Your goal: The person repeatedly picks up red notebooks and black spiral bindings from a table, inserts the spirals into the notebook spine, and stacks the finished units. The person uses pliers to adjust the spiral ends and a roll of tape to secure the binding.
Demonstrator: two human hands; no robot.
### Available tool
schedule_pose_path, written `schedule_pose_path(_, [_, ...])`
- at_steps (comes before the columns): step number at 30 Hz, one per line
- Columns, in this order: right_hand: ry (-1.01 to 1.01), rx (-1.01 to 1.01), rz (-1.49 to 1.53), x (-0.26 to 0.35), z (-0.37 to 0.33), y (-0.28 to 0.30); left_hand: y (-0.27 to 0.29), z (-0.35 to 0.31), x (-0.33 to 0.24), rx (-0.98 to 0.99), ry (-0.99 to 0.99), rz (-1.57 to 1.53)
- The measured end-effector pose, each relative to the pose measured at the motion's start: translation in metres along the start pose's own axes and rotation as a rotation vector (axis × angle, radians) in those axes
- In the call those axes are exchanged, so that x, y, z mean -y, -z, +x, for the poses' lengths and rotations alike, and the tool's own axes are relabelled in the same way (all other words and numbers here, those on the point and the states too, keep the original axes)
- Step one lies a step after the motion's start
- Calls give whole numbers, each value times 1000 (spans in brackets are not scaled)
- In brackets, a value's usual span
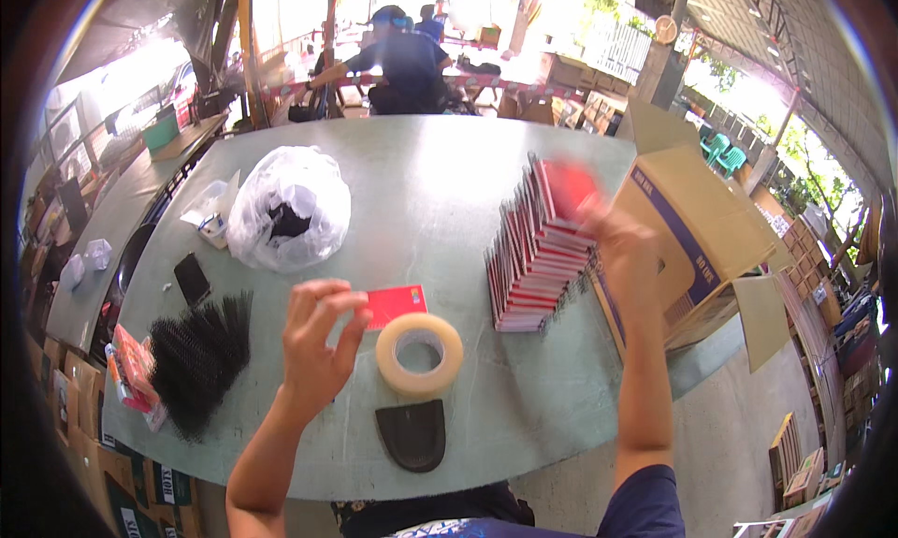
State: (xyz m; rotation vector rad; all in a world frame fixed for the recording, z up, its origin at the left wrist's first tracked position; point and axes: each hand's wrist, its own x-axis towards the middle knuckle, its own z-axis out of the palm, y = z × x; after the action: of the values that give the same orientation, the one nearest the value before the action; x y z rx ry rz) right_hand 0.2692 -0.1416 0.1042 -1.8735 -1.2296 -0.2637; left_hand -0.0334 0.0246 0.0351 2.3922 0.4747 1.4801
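My left hand (323, 330) is closed, thumb and fingertips pinched at the left edge of a flat red card (397, 306). Just in front of the card lies a roll of pale yellow tape (393, 373). Nearer to me is a black pad with a rounded end (412, 435). My right hand (619, 234), blurred by motion, is at the top of a tall stack of red-and-white packs (528, 281). A smeared red pack (569, 187) shows at its fingertips. Dark bristly edges stick out along the stack's sides.
An open cardboard box (687, 239) stands right of the stack. At left are a white plastic bag (295, 210), a dark phone-like slab (193, 280), a pile of black bristly strips (201, 360) and orange-red packets (136, 365). A person (407, 65) sits beyond the table.
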Motion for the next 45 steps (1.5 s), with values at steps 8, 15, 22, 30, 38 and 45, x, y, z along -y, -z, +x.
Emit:
schedule_pose_path(8, [269, -88, -410, -8, 5, -20, -45, -39, 92, 520, 31, 54])
schedule_pose_path(15, [530, -57, -212, 62, -40, -43, -85, -92, 149, 518, -138, 319])
schedule_pose_path(22, [533, 359, 66, 54, -68, -146, -82, -75, 134, 797, -259, 463])
schedule_pose_path(30, [459, 512, 98, 67, -66, -150, -94, -66, 140, 853, -198, 494])
schedule_pose_path(38, [681, 58, -308, 86, -63, -173, -70, -35, 139, 513, 198, 67])
schedule_pose_path(45, [311, 484, -122, 81, -57, -157, -6, 3, 100, 505, 341, -256])
